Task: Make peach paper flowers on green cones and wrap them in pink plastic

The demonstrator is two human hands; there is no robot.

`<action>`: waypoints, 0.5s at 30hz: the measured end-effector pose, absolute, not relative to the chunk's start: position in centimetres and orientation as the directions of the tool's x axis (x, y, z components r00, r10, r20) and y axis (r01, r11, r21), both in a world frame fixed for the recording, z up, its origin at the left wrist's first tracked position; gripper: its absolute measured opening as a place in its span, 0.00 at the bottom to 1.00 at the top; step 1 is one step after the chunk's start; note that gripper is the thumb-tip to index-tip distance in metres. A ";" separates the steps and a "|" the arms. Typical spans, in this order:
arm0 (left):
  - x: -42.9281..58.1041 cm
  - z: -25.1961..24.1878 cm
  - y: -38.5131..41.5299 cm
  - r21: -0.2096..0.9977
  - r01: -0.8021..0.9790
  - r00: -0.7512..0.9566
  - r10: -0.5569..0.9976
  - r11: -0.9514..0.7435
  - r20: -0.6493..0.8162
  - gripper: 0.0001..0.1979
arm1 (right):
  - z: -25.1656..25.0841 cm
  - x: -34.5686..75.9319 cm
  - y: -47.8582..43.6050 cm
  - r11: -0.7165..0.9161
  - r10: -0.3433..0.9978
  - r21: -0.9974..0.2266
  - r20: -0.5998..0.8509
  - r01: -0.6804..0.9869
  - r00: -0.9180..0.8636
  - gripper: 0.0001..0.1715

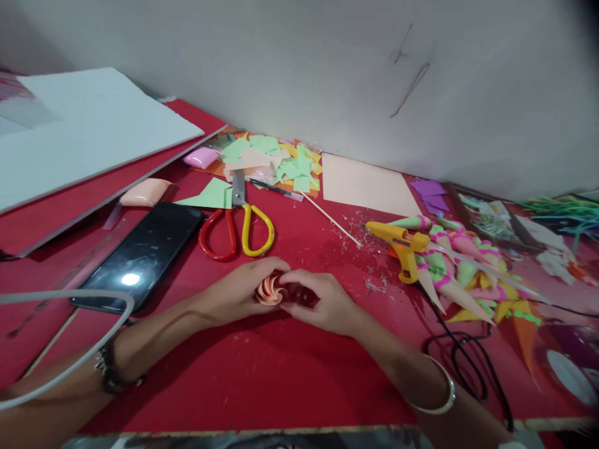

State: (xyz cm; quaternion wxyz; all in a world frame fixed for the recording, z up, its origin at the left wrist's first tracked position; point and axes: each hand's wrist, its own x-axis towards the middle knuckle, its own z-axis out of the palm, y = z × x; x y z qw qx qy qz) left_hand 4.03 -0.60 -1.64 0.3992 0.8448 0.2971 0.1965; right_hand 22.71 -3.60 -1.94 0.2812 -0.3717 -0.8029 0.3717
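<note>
My left hand [238,290] and my right hand [322,302] meet at the middle of the red table [262,374]. Both have their fingers curled around a small peach paper flower [269,292] with spiralled petals, held just above the tabletop. The left hand covers its left side, the right hand pinches its right side. A dark beaded bracelet sits on my left wrist and a silver bangle on my right.
Red and yellow scissors [236,227] lie just beyond my hands, a black phone [143,252] to the left. A yellow glue gun [400,243] and several paper cones [456,268] lie at right. Paper scraps [269,162], a peach sheet [367,185] and a white board [79,125] sit farther back.
</note>
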 end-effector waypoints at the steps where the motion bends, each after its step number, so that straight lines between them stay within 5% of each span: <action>1: 4.0 -1.6 -0.6 0.796 0.364 0.738 0.671 -0.483 0.070 0.11 | -1.8 22.7 -3.6 0.413 0.812 -0.836 0.158 0.361 -0.562 0.16; 9: 4.1 -1.7 -0.8 0.819 0.408 0.746 0.664 -0.403 -0.044 0.18 | -1.9 22.8 -3.6 0.211 0.843 -0.961 0.086 0.179 -0.531 0.18; 15: 3.9 -1.5 -0.8 0.827 0.419 0.758 0.646 -0.375 -0.091 0.21 | -1.9 22.4 -3.7 0.281 0.832 -0.936 0.126 0.214 -0.540 0.18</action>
